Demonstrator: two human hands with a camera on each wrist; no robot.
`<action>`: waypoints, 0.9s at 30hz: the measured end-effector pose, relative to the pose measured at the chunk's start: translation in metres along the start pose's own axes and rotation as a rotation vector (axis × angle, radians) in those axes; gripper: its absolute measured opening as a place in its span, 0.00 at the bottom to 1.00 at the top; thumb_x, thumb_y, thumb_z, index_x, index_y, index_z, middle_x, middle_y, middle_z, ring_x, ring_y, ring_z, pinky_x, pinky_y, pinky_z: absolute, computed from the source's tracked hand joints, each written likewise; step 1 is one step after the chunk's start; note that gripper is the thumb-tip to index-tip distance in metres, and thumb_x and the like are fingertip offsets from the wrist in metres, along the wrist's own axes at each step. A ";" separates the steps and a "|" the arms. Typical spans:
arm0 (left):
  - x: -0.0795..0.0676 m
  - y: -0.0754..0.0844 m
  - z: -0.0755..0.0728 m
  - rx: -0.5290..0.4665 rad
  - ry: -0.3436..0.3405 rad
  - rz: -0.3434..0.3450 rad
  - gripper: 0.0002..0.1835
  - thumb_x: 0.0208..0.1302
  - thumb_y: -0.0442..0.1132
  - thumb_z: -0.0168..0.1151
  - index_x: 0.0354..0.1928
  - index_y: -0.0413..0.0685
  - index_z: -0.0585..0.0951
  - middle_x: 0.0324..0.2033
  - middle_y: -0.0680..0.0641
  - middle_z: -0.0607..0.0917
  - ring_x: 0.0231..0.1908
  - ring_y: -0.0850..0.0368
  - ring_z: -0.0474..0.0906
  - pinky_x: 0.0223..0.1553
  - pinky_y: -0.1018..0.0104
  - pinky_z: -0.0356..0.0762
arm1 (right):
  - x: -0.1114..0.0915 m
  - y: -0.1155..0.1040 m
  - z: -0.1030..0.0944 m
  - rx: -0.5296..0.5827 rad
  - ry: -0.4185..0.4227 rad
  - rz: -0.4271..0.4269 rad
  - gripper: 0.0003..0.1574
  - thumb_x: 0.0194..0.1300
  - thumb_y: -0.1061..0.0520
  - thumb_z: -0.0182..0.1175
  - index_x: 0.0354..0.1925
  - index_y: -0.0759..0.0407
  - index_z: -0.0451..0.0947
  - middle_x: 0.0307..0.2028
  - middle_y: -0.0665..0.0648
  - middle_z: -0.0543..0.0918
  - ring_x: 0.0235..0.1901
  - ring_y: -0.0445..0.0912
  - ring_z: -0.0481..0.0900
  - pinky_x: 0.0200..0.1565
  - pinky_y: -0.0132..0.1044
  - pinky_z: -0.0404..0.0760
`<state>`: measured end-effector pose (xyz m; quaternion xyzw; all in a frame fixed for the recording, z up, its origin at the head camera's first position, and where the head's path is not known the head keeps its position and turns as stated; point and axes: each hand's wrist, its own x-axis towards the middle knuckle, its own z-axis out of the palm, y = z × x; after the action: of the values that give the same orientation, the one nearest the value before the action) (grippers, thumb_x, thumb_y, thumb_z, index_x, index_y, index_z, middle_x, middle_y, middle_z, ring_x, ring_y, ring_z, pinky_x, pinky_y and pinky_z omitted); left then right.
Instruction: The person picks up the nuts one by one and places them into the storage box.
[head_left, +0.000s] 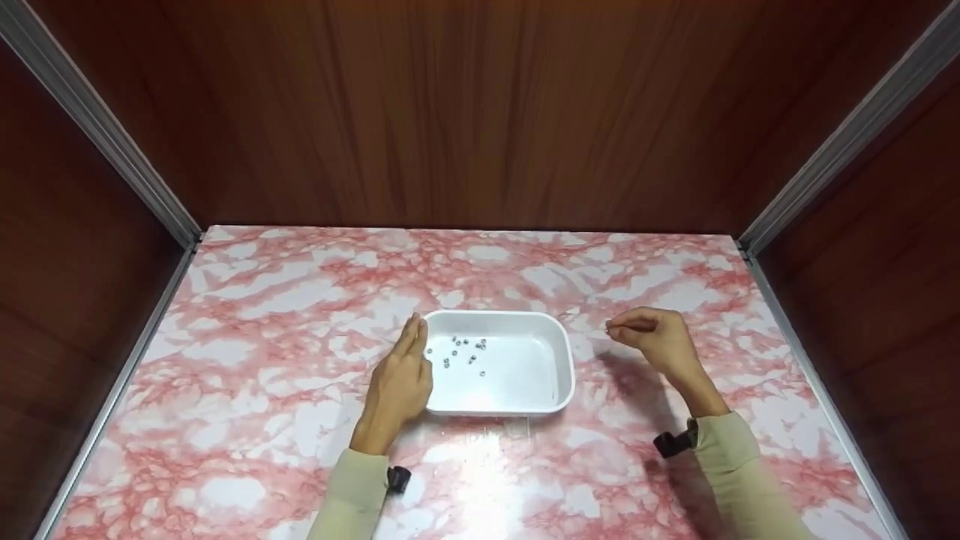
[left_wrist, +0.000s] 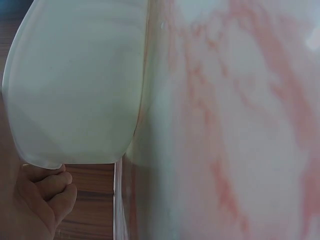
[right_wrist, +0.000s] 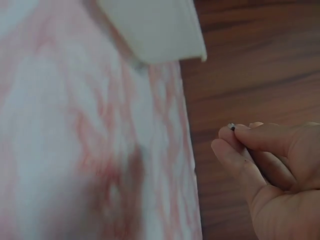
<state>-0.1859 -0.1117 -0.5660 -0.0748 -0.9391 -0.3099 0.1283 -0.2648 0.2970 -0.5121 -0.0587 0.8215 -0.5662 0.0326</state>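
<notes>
A white rectangular tray (head_left: 517,360) stands on the table, with several small metal nuts (head_left: 454,352) scattered over the left part of its floor. My left hand (head_left: 401,379) holds the tray's left end; in the left wrist view, curled fingers (left_wrist: 62,192) lie against the outside of the tray wall (left_wrist: 80,90). To the right of the tray and raised above the table, my right hand (head_left: 656,341) pinches one small metal nut (right_wrist: 231,127) between thumb and fingertips. The tray's left rim is partly hidden by my left hand.
The table (head_left: 247,390) has a glossy red-and-white marbled top. Dark wood-grain panels (head_left: 472,120) stand at its back and both sides, with grey metal strips (head_left: 142,165) in the corners. A black band (head_left: 675,442) sits on each wrist.
</notes>
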 end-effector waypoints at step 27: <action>0.000 -0.002 0.001 0.010 0.011 0.013 0.30 0.76 0.34 0.50 0.77 0.31 0.65 0.79 0.34 0.65 0.77 0.38 0.67 0.55 0.51 0.84 | 0.015 -0.045 0.082 0.226 -0.265 0.050 0.13 0.65 0.68 0.70 0.47 0.75 0.85 0.40 0.61 0.93 0.43 0.48 0.93 0.52 0.42 0.90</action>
<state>-0.1867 -0.1125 -0.5677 -0.0785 -0.9395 -0.3046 0.1358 -0.2669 0.2029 -0.4992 -0.1084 0.7425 -0.6412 0.1609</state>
